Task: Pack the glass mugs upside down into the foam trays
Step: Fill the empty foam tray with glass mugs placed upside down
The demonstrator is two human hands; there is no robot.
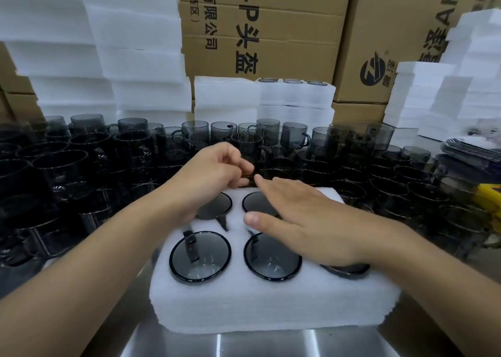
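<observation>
Now, from the head view: the left hand [214, 177] reaches over the far edge of the tray [271, 308], wrist bent and fingers curled close. Whether they hold anything cannot be told. The right hand [306, 221] lies palm down across the tray's far right, fingers straight and together. Mugs [200, 256] sit bottom-up in the tray, and loose mugs [135, 150] crowd behind it.

White foam tray [271, 308] at centre, smoky grey glass mugs [200, 256], brown cartons [271, 31] with black print upper middle, yellow item [489, 196] at right edge
</observation>
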